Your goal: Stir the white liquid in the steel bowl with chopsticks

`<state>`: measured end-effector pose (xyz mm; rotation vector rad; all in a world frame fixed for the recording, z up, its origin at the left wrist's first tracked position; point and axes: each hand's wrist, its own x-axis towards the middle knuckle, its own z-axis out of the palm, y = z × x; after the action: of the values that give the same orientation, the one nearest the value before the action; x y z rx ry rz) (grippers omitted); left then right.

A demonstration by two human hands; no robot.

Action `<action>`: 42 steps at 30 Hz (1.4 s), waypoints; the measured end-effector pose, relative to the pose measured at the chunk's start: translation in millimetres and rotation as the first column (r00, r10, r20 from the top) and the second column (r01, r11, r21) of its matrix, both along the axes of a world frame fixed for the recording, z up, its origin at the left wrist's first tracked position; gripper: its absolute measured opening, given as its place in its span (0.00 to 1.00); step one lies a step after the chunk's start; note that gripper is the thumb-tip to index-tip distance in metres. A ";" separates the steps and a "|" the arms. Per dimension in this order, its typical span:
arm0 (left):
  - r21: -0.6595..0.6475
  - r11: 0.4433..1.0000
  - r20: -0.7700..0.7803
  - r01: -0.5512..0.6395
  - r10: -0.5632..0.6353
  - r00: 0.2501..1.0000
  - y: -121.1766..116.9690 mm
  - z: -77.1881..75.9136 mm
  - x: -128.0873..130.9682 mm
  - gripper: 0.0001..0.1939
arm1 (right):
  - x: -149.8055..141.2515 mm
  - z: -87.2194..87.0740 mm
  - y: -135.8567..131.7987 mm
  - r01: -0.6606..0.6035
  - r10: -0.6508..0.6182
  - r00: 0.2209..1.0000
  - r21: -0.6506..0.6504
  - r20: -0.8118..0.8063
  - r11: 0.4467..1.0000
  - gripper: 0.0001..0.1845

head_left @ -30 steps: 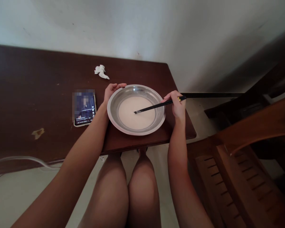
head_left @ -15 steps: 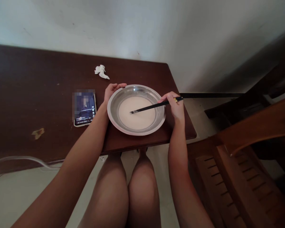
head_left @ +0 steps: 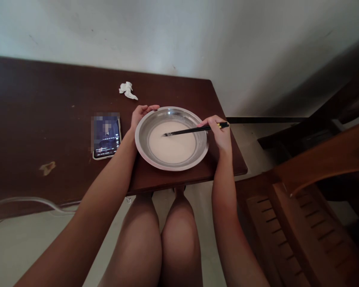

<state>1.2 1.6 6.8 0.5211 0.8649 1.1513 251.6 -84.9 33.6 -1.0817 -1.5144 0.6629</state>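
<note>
A wide metal bowl [head_left: 143,152] rests on the dark wooden table, near its front right corner. Inside it is a pale, cream-coloured liquid [head_left: 172,149]. My left hand [head_left: 140,115] grips the bowl's far left rim, its fingers curled along the outside. In my right hand [head_left: 219,131], at the bowl's right side, is a pair of black chopsticks [head_left: 188,130] with gold bands near the top. Their tips point left and reach the liquid near the middle of the bowl. Part of the right fingers is hidden behind the chopsticks.
Left of the bowl lies a phone [head_left: 107,137] with a lit screen. A crumpled white tissue [head_left: 127,90] sits farther back on the table [head_left: 62,91]. A white cable [head_left: 32,199] runs along the front edge. At right stands a wooden chair [head_left: 287,207]; a wall rises behind.
The chopstick tips have moved slightly away from me, toward the far side of the liquid. My left hand and the bowl have stayed in place.
</note>
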 end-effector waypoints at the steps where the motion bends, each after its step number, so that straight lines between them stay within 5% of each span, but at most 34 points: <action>1: 0.003 1.000 -0.001 -0.004 0.004 1.000 0.3 -0.6 -0.1 0.18 | 0.4 0.0 0.6 0.032 -0.032 0.999 0.016 -0.005 0.999 0.18; 5: 0.014 1.000 -0.029 -0.004 0.004 1.000 1.4 -3.1 -0.5 0.16 | 6.9 -5.6 6.2 0.179 -0.175 0.972 0.014 -0.159 0.984 0.20; 12: 0.006 1.000 -0.045 0.020 -0.020 0.999 -0.5 -0.4 -0.7 0.18 | 0.3 -0.9 0.0 -0.008 0.008 1.000 -0.016 -0.006 1.000 0.17; 18: 0.000 1.000 -0.022 0.000 0.000 1.000 0.5 0.0 -0.6 0.18 | 6.6 -8.2 8.6 0.165 -0.155 0.971 0.042 -0.184 0.985 0.19; 25: -0.010 1.000 -0.012 0.004 -0.004 1.000 -1.2 1.0 0.2 0.18 | 0.4 -1.4 0.5 0.005 -0.006 1.000 -0.014 -0.015 1.000 0.18; 32: 0.004 1.000 -0.018 0.009 -0.009 1.000 1.0 -2.7 -1.0 0.17 | 5.9 -7.8 7.6 0.149 -0.133 0.966 0.056 -0.222 0.987 0.18; 37: 0.025 0.999 -0.060 0.021 -0.020 0.998 1.7 -4.6 -1.9 0.17 | 0.6 -3.5 1.5 -0.009 0.008 0.998 -0.012 -0.069 1.000 0.17; 42: 0.012 0.999 -0.047 0.031 -0.031 0.998 1.2 -2.7 -1.6 0.17 | 3.5 -6.9 6.8 0.117 -0.111 0.987 0.048 -0.120 0.992 0.17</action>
<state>-0.4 2.7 4.2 0.5726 0.8876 1.1207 255.1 -78.0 26.7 -1.0612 -1.3519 0.5919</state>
